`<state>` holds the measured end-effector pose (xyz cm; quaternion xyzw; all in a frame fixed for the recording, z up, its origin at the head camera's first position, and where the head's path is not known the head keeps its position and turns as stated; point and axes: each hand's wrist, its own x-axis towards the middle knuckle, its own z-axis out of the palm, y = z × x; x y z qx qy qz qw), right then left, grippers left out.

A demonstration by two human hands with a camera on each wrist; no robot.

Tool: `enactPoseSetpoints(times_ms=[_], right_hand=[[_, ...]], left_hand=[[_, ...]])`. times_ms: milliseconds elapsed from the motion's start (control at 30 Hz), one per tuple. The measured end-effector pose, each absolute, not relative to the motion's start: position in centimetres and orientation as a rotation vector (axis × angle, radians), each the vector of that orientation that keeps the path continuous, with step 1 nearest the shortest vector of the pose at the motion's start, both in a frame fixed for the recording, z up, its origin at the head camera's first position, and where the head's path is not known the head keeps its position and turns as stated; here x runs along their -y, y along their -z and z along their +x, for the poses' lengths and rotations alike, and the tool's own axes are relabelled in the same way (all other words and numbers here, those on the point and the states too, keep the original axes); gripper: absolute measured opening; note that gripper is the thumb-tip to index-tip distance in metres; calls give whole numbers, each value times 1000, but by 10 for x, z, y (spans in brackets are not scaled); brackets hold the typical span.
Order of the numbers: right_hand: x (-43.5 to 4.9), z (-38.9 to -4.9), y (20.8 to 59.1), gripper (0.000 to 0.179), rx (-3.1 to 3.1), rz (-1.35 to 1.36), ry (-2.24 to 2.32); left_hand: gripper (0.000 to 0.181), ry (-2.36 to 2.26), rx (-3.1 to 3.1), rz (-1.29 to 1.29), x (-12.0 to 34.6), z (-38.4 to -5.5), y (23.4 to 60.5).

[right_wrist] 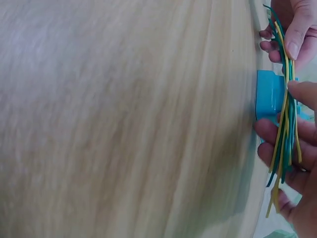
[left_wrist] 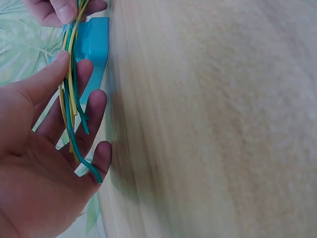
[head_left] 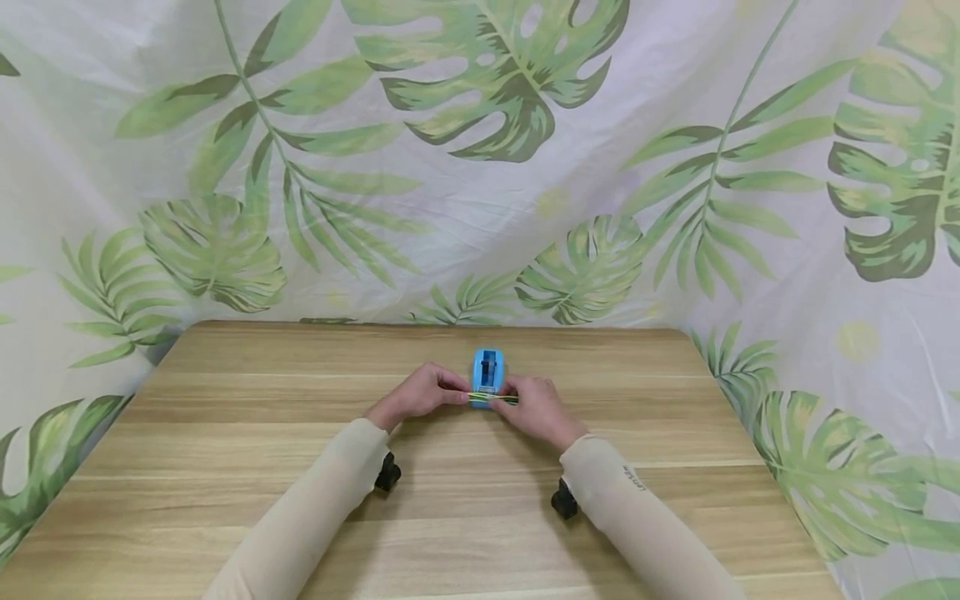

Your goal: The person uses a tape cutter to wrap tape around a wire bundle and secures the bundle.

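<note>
A bundle of thin green and yellow wires (head_left: 483, 397) is stretched crosswise between both hands at the near end of a blue tape dispenser (head_left: 487, 356). My left hand (head_left: 427, 390) pinches the bundle between thumb and fingers; loose wire ends trail across its palm in the left wrist view. From the other side, my right hand (head_left: 540, 408) also pinches the wires (right_wrist: 286, 131), whose ends fan out past its fingers. The dispenser (right_wrist: 268, 94) stands on the table just behind the bundle. Whether the wires touch its cutting edge I cannot tell.
The wooden table (head_left: 262, 467) spreads out around the hands. Behind it hangs a leaf-patterned cloth (head_left: 480, 208), which also falls along the sides. A black wrist device (head_left: 387, 475) sits under the left sleeve and another (head_left: 564, 499) under the right.
</note>
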<state>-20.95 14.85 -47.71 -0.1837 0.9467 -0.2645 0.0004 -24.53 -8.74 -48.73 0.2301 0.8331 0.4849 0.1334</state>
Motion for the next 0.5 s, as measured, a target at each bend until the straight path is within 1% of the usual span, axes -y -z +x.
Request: enactPoseSetpoints(times_ms=[133, 333, 500], right_hand=[[-146, -210, 478, 22, -2968, -557, 830], [-143, -211, 479, 20, -2938, -564, 891], [-143, -212, 481, 18, -2927, -557, 926]], left_hand=[[12, -1396, -2415, 651, 88, -246, 487], [12, -1332, -2433, 666, 87, -247, 486], [36, -1221, -2499, 638, 79, -246, 479]])
